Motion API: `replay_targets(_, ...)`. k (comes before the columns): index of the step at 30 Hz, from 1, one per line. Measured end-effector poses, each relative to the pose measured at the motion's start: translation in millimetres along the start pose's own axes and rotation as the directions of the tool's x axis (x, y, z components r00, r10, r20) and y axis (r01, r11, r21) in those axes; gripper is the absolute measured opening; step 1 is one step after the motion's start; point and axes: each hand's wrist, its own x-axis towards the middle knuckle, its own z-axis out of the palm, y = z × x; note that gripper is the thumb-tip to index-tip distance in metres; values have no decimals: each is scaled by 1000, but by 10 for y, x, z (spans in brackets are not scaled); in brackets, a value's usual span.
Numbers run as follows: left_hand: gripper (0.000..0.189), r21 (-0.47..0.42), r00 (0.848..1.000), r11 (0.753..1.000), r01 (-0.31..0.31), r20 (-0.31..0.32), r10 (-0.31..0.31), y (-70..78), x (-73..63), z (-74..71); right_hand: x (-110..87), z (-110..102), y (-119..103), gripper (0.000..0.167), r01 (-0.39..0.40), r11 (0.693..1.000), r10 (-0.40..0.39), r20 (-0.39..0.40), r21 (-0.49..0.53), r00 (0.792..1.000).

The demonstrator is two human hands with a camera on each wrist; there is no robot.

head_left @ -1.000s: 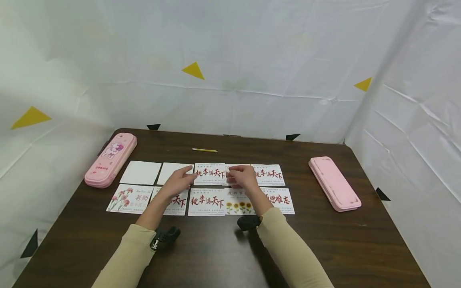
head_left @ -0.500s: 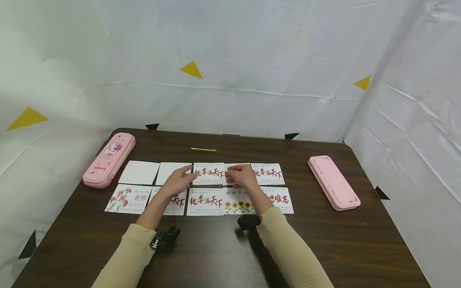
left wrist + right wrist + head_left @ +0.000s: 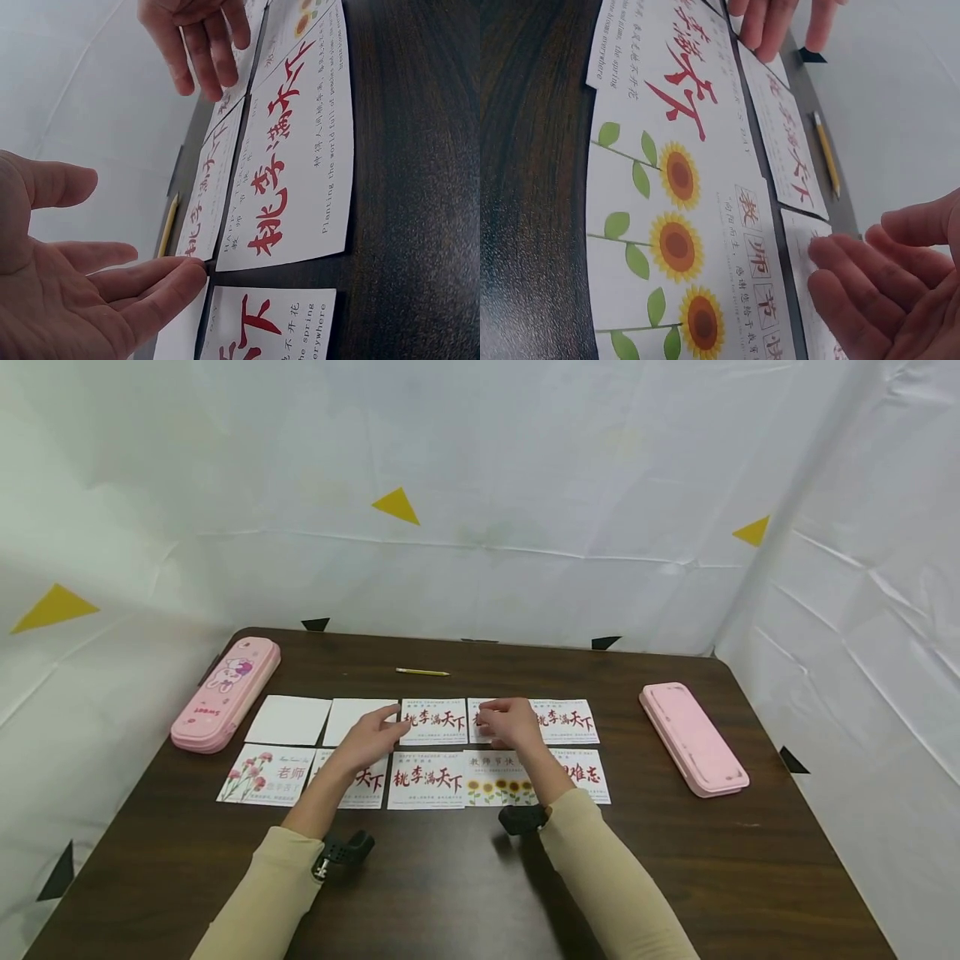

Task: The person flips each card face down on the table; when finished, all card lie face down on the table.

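Greeting cards lie in two rows across the table. My left hand (image 3: 369,742) has its fingertips at the left edge of a red-lettered card (image 3: 433,722) in the back row, thumb spread apart. My right hand (image 3: 514,725) is over another red-lettered card (image 3: 476,735), partly hiding it, with fingers loosely bent. Right of it lies a further red-lettered card (image 3: 566,723). Both wrist views show relaxed fingers with nothing gripped. In front are a sunflower card (image 3: 676,240) and a red-lettered card (image 3: 292,165). My left forearm partly covers another front-row card (image 3: 369,785).
Two blank white cards (image 3: 288,720) sit at the back left, with a pink-flower card (image 3: 262,774) before them. A yellow pencil (image 3: 422,672) lies behind the rows. Pink pencil cases stand at left (image 3: 227,693) and right (image 3: 693,739). White sheeting (image 3: 480,585) surrounds the table.
My right hand has shifted slightly right, and the rightmost back-row card has slid right too. More of the card beneath that hand shows. My left hand has stayed in place.
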Motion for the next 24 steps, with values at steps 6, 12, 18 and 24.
replay_targets(6, 63, -5, 1000, 1000, 11, -3, -11, 0, 3, 2, 4, 77, -8, 31, 18, 999, -20, 72, 36, 997)
replay_targets(12, 63, 5, 1000, 1000, 0, -4, 0, 5, 18, 13, 23, 123, -4, 31, -8, 1000, 6, 76, 26, 997)
replay_targets(18, 63, -17, 1000, 1000, 14, -7, -14, 2, 21, 11, 24, 131, -24, 31, -35, 998, 31, 80, 48, 996)
replay_targets(24, 64, -47, 1000, 999, 12, -17, -12, 2, 16, 1, 34, 133, -13, 30, -45, 996, 39, 80, 72, 996)
